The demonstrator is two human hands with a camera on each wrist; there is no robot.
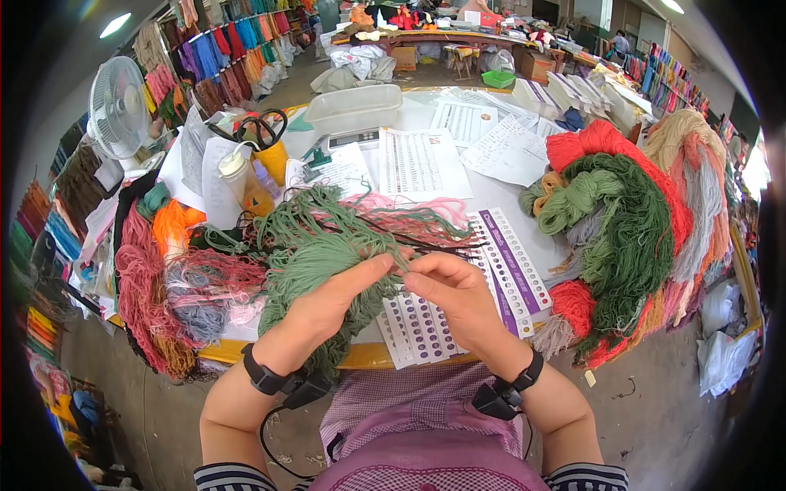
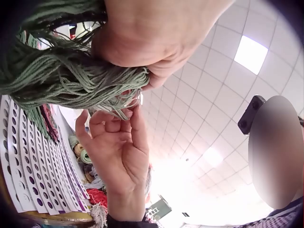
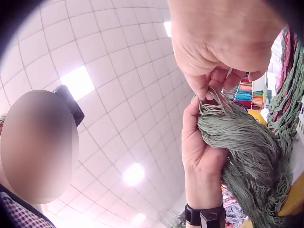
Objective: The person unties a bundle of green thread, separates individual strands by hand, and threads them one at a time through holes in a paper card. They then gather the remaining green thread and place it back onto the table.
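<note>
The left hand [image 1: 315, 307] grips green yarn [image 1: 315, 262]. The right hand [image 1: 458, 299] pinches its strands, fingertips partly hidden.

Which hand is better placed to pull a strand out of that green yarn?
Probably the right hand: its fingertips pinch strands at the end of the green yarn, while the left hand is busy gripping the bundle.

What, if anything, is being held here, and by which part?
Green yarn: the left hand grips the bundle near its gathered end, where the right hand pinches strands.
</note>
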